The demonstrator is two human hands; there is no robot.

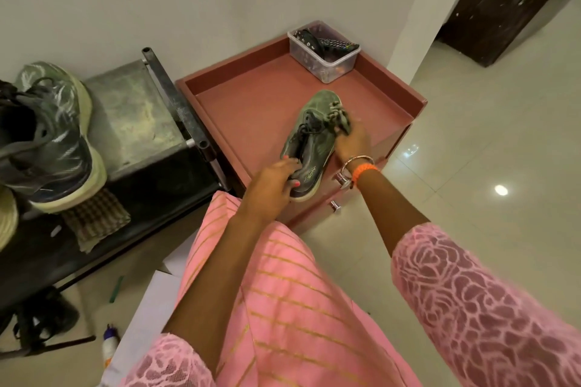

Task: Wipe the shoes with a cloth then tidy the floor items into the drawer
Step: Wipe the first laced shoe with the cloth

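Observation:
A small grey-green shoe [314, 135] with dark laces is held over the top of a reddish-brown drawer unit [251, 97]. My left hand [273, 185] grips the shoe at its heel, fingers curled round the rim. My right hand [353, 143] holds a crumpled grey cloth [341, 118] against the shoe's right side near the toe. A larger grey sneaker [53, 135] with a pale sole stands on a black rack at the left.
A clear plastic box [323, 55] with remotes sits at the unit's back corner. Metal drawer knobs [341, 179] show on its front. A checked cloth [94, 223] lies on the rack [141, 185]. A white bottle [110, 345] and a green strip [116, 289] lie on the floor.

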